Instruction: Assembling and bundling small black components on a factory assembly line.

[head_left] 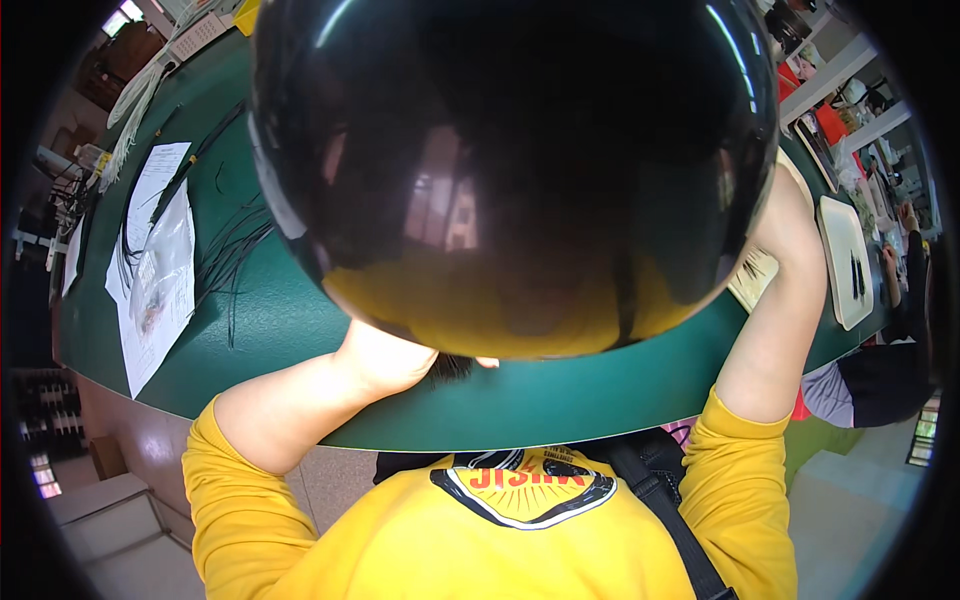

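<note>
A large glossy black dome-shaped thing [520, 180] fills the upper middle of the head view and hides much of what is under it. At its lower edge my left hand [385, 358] is partly in sight, closed around a bundle of thin black wires [450, 370]; one fingertip shows beyond the bundle. My right hand [785, 225] reaches in behind the dome's right side, over a pale tray [745, 292]. Dark thin wire ends [757, 264] lie in that tray, close to the wrist. The right fingers are hidden.
On the green table [290, 345], left, lie printed paper sheets [150, 345], a clear plastic bag [168, 265] and loose black wires [235, 245]. White cables [135, 105] hang at the far left. A white tray [846, 262] with dark pieces stands right, near another person [880, 385].
</note>
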A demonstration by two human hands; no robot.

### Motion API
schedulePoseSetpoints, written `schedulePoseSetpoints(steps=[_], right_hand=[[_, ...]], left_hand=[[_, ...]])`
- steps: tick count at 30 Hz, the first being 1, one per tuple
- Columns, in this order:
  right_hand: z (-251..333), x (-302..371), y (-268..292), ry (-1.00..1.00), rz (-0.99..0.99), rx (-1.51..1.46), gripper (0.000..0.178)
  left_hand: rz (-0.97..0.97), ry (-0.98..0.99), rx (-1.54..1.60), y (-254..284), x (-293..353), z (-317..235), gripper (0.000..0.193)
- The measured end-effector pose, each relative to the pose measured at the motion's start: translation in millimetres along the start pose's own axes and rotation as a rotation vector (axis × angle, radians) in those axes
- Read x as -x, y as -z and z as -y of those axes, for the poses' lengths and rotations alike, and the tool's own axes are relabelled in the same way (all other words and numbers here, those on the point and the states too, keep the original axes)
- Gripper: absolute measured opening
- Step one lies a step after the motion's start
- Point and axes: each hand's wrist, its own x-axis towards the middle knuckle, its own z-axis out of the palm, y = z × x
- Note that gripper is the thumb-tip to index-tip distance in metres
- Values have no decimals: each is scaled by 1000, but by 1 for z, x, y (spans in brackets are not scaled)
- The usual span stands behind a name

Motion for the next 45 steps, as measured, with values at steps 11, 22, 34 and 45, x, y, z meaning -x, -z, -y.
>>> schedulePoseSetpoints(steps=[11, 22, 34, 45], right_hand=[[125, 24, -67, 405, 353, -1463, 16], [120, 33, -106, 385, -160, -1382, 29], [98, 22, -88, 803, -235, -817, 11], [101, 25, -106, 706, -483, -869, 15]], left_hand=[[89, 302, 481, -13, -2, -19, 19], [58, 163, 415, -11, 0, -6, 14], [116, 176, 734, -11, 2, 1, 16], [88, 251, 689, -12, 0, -12, 11]])
